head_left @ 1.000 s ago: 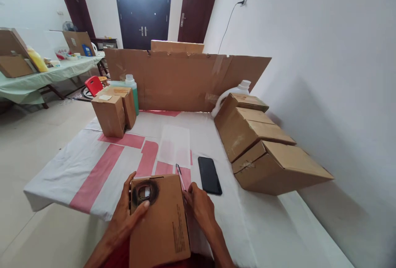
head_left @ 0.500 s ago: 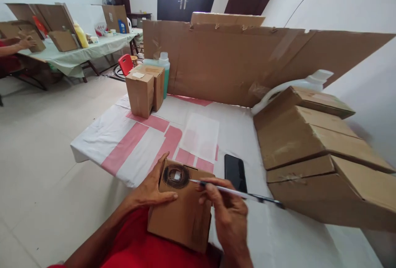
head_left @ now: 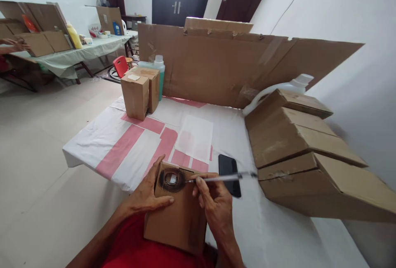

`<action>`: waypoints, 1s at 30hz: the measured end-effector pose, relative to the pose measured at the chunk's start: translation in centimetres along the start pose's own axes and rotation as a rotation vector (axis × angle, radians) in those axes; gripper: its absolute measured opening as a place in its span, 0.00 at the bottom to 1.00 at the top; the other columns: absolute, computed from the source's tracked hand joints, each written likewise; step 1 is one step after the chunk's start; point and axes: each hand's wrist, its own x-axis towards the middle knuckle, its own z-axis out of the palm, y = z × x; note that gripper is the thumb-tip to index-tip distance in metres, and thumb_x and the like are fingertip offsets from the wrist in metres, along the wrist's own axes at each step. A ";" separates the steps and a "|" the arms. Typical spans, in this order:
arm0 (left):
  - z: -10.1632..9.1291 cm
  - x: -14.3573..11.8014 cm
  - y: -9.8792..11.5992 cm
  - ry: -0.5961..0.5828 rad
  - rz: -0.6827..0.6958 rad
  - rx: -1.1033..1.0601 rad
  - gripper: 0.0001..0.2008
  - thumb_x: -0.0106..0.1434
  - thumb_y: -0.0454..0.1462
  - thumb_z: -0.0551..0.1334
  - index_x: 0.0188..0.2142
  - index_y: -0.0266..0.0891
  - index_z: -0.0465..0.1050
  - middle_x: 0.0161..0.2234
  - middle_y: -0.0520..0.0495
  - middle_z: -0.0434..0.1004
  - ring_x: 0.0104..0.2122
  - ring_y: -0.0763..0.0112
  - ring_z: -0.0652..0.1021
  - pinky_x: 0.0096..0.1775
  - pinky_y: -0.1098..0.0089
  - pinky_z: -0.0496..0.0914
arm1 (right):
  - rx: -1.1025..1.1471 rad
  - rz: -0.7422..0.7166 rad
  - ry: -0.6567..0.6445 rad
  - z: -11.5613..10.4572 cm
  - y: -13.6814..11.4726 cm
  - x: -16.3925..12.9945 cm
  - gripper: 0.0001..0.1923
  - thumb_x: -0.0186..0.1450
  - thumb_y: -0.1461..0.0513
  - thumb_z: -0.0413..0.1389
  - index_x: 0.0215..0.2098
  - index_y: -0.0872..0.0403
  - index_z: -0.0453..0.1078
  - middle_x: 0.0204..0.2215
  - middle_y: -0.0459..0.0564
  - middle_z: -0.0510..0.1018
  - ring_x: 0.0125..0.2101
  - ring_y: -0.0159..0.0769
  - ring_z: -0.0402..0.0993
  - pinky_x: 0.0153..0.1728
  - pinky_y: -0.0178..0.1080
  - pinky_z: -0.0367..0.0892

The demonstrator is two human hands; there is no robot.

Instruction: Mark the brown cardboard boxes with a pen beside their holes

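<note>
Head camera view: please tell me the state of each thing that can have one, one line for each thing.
Left hand: flat on the small box, steadying it.
Right hand: closed on the pen.
Pen: tip at the dark ring on the box.
Small box: closed, lying against the person.
Phone: screen dark, flat on the table.
Big boxes: closed, stacked and leaning.
Green bottle: capped, upright.

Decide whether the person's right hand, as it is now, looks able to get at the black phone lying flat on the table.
Probably yes. The right hand lies just beside the black phone, with only bare cloth between, though its fingers already pinch a thin pen that crosses above the phone.
</note>
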 end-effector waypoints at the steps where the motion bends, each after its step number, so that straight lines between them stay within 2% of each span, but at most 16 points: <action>1: 0.0 -0.1 -0.1 0.007 -0.012 0.003 0.57 0.56 0.38 0.74 0.76 0.48 0.40 0.74 0.38 0.52 0.72 0.46 0.58 0.70 0.42 0.54 | -0.052 -0.018 0.042 -0.4 0.1 1.0 0.19 0.67 0.44 0.59 0.37 0.51 0.70 0.21 0.41 0.71 0.17 0.30 0.62 0.17 0.33 0.57; 5: -0.1 -0.3 -0.4 0.043 -0.043 0.011 0.56 0.57 0.39 0.74 0.75 0.49 0.41 0.74 0.38 0.52 0.72 0.45 0.58 0.70 0.41 0.53 | -0.434 -0.073 0.219 -2.3 1.6 5.5 0.17 0.72 0.46 0.50 0.37 0.49 0.65 0.28 0.46 0.75 0.27 0.36 0.71 0.31 0.37 0.65; 8: -0.1 -0.2 -0.6 0.054 -0.041 0.016 0.56 0.57 0.40 0.73 0.76 0.50 0.39 0.72 0.37 0.57 0.70 0.45 0.62 0.69 0.41 0.55 | -0.616 -0.020 0.154 -3.1 3.9 7.3 0.11 0.69 0.54 0.55 0.31 0.49 0.66 0.25 0.47 0.76 0.27 0.38 0.71 0.32 0.38 0.61; 10: -0.1 0.0 -0.8 0.041 -0.045 0.009 0.57 0.58 0.41 0.73 0.76 0.50 0.36 0.71 0.36 0.59 0.69 0.45 0.64 0.69 0.41 0.57 | -0.717 0.027 0.082 -2.8 5.4 7.5 0.11 0.66 0.59 0.58 0.26 0.50 0.65 0.22 0.45 0.75 0.25 0.37 0.69 0.29 0.37 0.56; 12: 0.0 0.2 -1.0 0.033 -0.052 0.007 0.56 0.59 0.42 0.72 0.76 0.50 0.36 0.71 0.36 0.57 0.70 0.44 0.63 0.69 0.41 0.57 | -0.806 0.061 0.039 -2.2 6.5 7.2 0.10 0.66 0.61 0.58 0.27 0.50 0.65 0.23 0.45 0.75 0.24 0.36 0.68 0.27 0.36 0.52; 15: 0.0 0.2 -1.1 0.033 -0.059 0.021 0.56 0.59 0.43 0.72 0.76 0.49 0.36 0.73 0.36 0.53 0.71 0.43 0.61 0.69 0.40 0.54 | -0.911 0.091 0.017 -2.0 6.8 6.6 0.07 0.69 0.60 0.58 0.31 0.50 0.68 0.28 0.47 0.79 0.28 0.36 0.72 0.29 0.35 0.55; 17: 0.0 0.2 -1.1 0.025 -0.063 0.028 0.56 0.60 0.43 0.71 0.76 0.49 0.35 0.73 0.35 0.53 0.71 0.44 0.60 0.70 0.39 0.52 | -0.973 0.120 0.058 -2.7 6.5 6.2 0.07 0.71 0.57 0.57 0.35 0.51 0.70 0.35 0.51 0.81 0.33 0.39 0.75 0.34 0.37 0.59; 19: 0.0 0.1 -1.1 0.020 -0.062 0.025 0.56 0.60 0.44 0.71 0.76 0.49 0.34 0.73 0.35 0.54 0.71 0.44 0.60 0.70 0.39 0.52 | -1.037 0.169 0.165 -4.0 6.1 5.8 0.12 0.73 0.53 0.53 0.44 0.53 0.70 0.45 0.59 0.79 0.44 0.47 0.76 0.40 0.40 0.63; 22: 0.0 0.1 -1.1 0.033 -0.055 0.017 0.55 0.60 0.44 0.71 0.76 0.48 0.36 0.73 0.35 0.53 0.71 0.43 0.60 0.70 0.39 0.53 | -1.114 0.291 0.329 -6.3 5.8 5.6 0.23 0.70 0.51 0.56 0.54 0.61 0.67 0.54 0.73 0.72 0.57 0.63 0.68 0.47 0.51 0.65; 25: 0.1 0.3 -1.0 0.023 -0.049 0.016 0.54 0.59 0.43 0.71 0.75 0.47 0.38 0.72 0.34 0.54 0.71 0.42 0.61 0.70 0.39 0.52 | -1.110 0.409 0.352 -8.0 6.3 6.1 0.30 0.63 0.50 0.63 0.53 0.63 0.68 0.53 0.76 0.73 0.57 0.67 0.69 0.49 0.56 0.67; 30: 0.2 0.1 -0.5 -0.003 -0.061 0.008 0.55 0.60 0.43 0.71 0.76 0.47 0.35 0.71 0.35 0.57 0.71 0.44 0.60 0.70 0.42 0.52 | -0.966 0.505 0.358 -9.2 7.0 8.3 0.45 0.53 0.44 0.68 0.56 0.67 0.67 0.53 0.80 0.75 0.55 0.67 0.74 0.47 0.53 0.70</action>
